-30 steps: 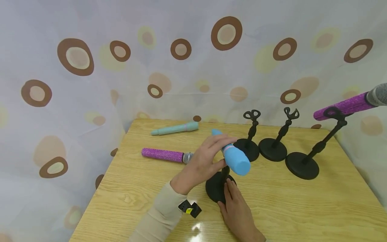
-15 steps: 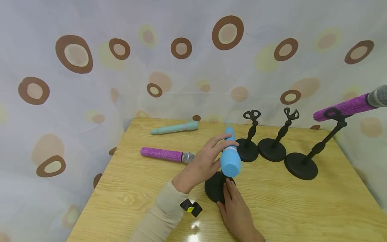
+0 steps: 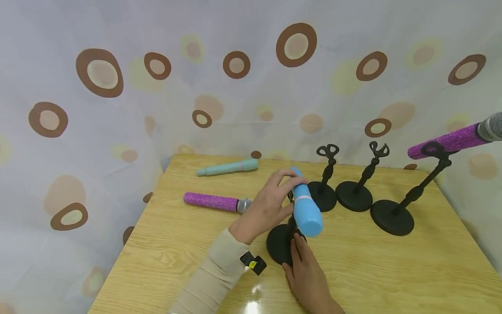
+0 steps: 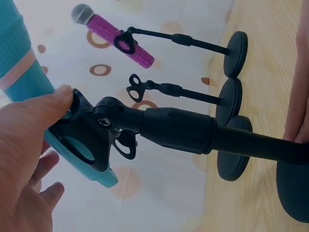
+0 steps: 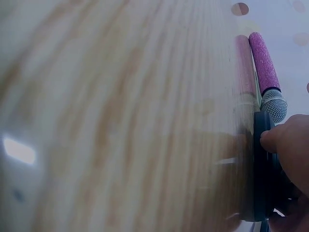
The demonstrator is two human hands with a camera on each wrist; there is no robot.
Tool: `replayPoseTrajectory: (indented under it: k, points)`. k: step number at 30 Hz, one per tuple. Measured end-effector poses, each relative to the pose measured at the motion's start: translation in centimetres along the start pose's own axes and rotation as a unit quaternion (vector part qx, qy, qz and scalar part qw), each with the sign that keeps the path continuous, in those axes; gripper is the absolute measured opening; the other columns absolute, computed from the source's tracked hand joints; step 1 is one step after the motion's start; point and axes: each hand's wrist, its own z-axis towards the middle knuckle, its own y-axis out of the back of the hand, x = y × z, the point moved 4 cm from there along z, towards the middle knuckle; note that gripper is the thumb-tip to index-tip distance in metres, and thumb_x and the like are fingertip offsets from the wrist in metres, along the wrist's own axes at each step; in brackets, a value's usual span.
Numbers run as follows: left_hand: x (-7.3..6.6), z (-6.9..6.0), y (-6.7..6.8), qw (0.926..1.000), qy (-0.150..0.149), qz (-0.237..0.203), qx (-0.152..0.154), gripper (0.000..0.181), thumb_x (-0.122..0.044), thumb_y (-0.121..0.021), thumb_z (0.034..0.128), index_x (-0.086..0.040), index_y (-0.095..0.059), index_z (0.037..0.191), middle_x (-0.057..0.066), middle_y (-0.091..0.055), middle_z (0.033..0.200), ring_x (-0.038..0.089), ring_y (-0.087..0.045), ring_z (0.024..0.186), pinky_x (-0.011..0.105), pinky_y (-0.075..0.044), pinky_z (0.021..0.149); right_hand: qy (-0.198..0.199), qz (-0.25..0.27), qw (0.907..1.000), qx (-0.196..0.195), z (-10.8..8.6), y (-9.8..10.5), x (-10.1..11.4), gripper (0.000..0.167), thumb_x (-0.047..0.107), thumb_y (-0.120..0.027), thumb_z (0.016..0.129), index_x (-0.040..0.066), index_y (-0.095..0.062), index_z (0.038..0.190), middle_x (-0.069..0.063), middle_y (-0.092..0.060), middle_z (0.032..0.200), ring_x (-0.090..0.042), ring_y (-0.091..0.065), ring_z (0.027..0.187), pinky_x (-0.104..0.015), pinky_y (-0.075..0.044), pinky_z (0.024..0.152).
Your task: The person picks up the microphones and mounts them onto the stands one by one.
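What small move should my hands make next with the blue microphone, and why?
Probably ease the blue microphone fully into the black clip beside it with your left hand. That hand holds it right at the clip, though I can't tell whether it's seated, and your right hand touches the round base, which should help steady the push.

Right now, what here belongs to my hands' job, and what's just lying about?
In the job:
blue microphone, held by the left hand
nearest stand, right hand touching its base

Lying or standing by:
purple microphone on the table
pale green microphone
two stands with empty clips
far-right stand, holding another purple microphone
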Motion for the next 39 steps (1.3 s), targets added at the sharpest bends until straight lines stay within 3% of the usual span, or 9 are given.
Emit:
replayPoseTrajectory:
  k: [6,9,13,18,22,26,30,34,39]
  points:
    - [-0.3,0.1,-0.2,0.9987,-0.016,-0.031,0.037,0.047,-0.015,-0.074,0.0891,-0.016,-0.053,0.132,0.01,-0.038,0.153,0.026,-0.026,0.151,0.029,-0.033,0.119,0.009,-0.025,0.9996,0.007,0.0,-0.1,-0.1,0.063,0.031,-0.069,0.093,-0.011,-0.052,0.136,-0.027,-0.044,0.149,-0.038,-0.044,0.139,-0.046,-0.043,0.111]
    - [-0.3,0.3,-0.3,0.9961,-0.018,-0.065,0.056,0.05,-0.008,-0.073,0.0888,-0.013,-0.05,0.132,0.009,-0.04,0.152,0.026,-0.029,0.15,0.03,-0.03,0.12,0.006,-0.027,0.9995,0.013,0.1,-0.1,-0.1,0.063,0.031,-0.068,0.093,-0.011,-0.051,0.137,-0.026,-0.043,0.15,-0.038,-0.043,0.14,-0.046,-0.042,0.112]
    - [-0.2,0.4,-0.5,0.9952,-0.026,-0.066,0.067,0.059,-0.007,-0.075,0.0874,-0.014,-0.045,0.138,0.006,-0.044,0.148,0.024,-0.037,0.145,0.031,-0.033,0.119,0.001,-0.013,0.9999,0.011,0.0,-0.1,0.0,0.064,0.03,-0.07,0.092,-0.011,-0.051,0.137,-0.026,-0.043,0.15,-0.039,-0.043,0.14,-0.047,-0.044,0.11]
    - [0.2,0.3,-0.3,0.9903,-0.043,-0.082,0.104,0.067,-0.004,-0.073,0.088,-0.014,-0.039,0.145,0.005,-0.04,0.151,0.02,-0.033,0.147,0.03,-0.031,0.12,0.008,-0.014,0.9999,-0.002,0.0,0.0,0.1,0.064,0.03,-0.072,0.091,-0.011,-0.052,0.136,-0.027,-0.044,0.149,-0.039,-0.044,0.138,-0.047,-0.045,0.108]
    - [0.3,0.4,0.1,0.9867,-0.052,-0.085,0.129,0.074,0.018,-0.062,0.0828,-0.014,-0.038,0.145,0.004,-0.037,0.153,0.017,-0.031,0.147,0.029,-0.029,0.121,0.014,-0.017,0.9997,-0.014,-0.1,0.1,0.2,0.064,0.029,-0.073,0.09,-0.011,-0.053,0.135,-0.027,-0.045,0.148,-0.039,-0.046,0.137,-0.046,-0.046,0.108]
    - [0.2,0.2,0.0,0.9921,-0.046,-0.042,0.109,0.08,0.027,-0.051,0.0751,-0.014,-0.039,0.144,0.006,-0.04,0.151,0.019,-0.035,0.146,0.03,-0.033,0.119,0.021,-0.022,0.9993,-0.023,-0.1,0.1,0.2,0.063,0.029,-0.073,0.09,-0.012,-0.054,0.134,-0.027,-0.046,0.147,-0.04,-0.048,0.135,-0.046,-0.047,0.107]
    - [0.1,0.1,-0.7,0.9974,-0.021,0.015,0.067,0.07,0.014,-0.064,0.0824,-0.014,-0.04,0.142,0.007,-0.046,0.147,0.02,-0.045,0.139,0.031,-0.039,0.115,0.015,-0.014,0.9997,-0.011,0.0,0.1,0.3,0.061,0.028,-0.071,0.092,-0.012,-0.053,0.135,-0.027,-0.045,0.148,-0.04,-0.046,0.137,-0.047,-0.044,0.11]
    - [0.3,0.0,-1.2,0.999,-0.006,0.023,0.039,0.065,0.008,-0.069,0.0837,-0.011,-0.042,0.139,0.005,-0.049,0.143,0.018,-0.048,0.135,0.028,-0.038,0.116,0.001,0.002,0.9999,0.01,0.0,0.1,0.2,0.06,0.028,-0.067,0.094,-0.011,-0.05,0.137,-0.027,-0.042,0.151,-0.04,-0.043,0.139,-0.047,-0.042,0.112]
    - [0.3,0.2,-1.2,0.9993,-0.015,0.024,0.026,0.064,0.006,-0.073,0.0829,-0.012,-0.045,0.137,0.004,-0.051,0.14,0.017,-0.051,0.132,0.028,-0.038,0.115,-0.005,0.015,0.9998,0.009,-0.1,0.1,0.1,0.061,0.028,-0.068,0.094,-0.011,-0.05,0.138,-0.027,-0.041,0.151,-0.04,-0.042,0.14,-0.048,-0.041,0.112]
